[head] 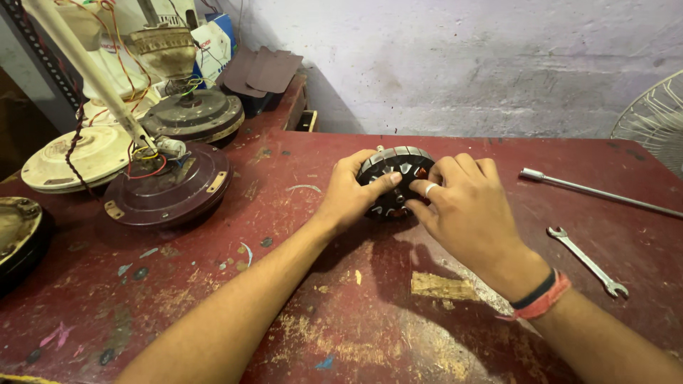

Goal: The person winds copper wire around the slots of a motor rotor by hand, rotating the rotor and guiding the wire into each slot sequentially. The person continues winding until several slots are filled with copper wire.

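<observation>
A round dark fan stator (395, 175) with copper windings and metal slots stands tilted on its edge on the worn red table (299, 284). My left hand (352, 193) grips its left side, thumb across the face. Over the stator's right side lies my right hand (466, 208), fingers on the core; it wears a ring and a red and black wristband.
Several ceiling fan motors stand at the left: a maroon one (169, 186) with loose wires, a cream one (71, 156), a dark one (193, 114). A long metal rod (597, 192) and an open-ended spanner (587, 260) lie to the right. A wire fan guard (658, 117) leans at the far right.
</observation>
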